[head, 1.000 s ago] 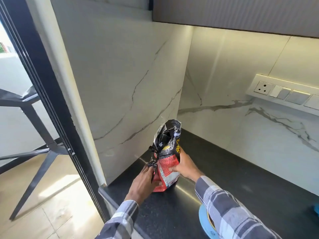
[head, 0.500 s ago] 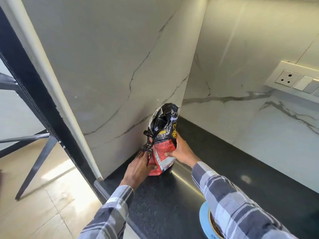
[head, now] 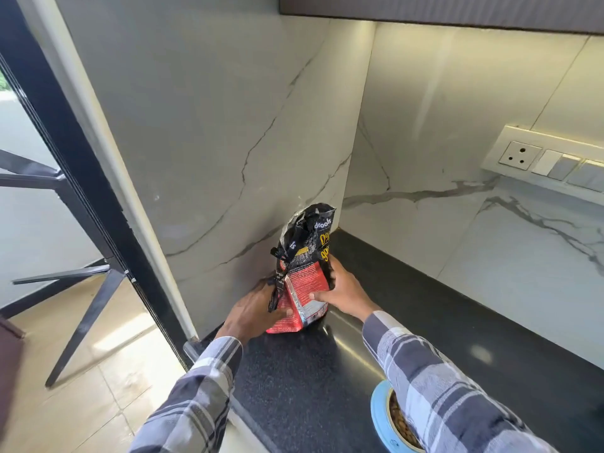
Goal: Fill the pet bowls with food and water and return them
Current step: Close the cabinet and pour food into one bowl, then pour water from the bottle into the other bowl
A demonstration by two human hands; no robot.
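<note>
A black and red pet food bag (head: 304, 273) stands upright on the dark counter (head: 441, 322), in the corner by the marble walls. Its top is crumpled. My left hand (head: 253, 313) grips the bag's lower left side. My right hand (head: 343, 294) grips its right side, thumb on the front. A blue-rimmed pet bowl (head: 380, 416) holding brown kibble sits on the counter near the front edge, mostly hidden under my right sleeve.
Marble walls (head: 228, 142) close the corner on the left and back. A socket and switch panel (head: 549, 161) is on the back wall at right. A cabinet (head: 441, 11) overhangs above. Left of the counter's end are a black door frame (head: 81, 178) and dark table legs (head: 81, 289).
Both hands stay on the bag, which stands at the same spot in the corner. My view has shifted and tilted a little.
</note>
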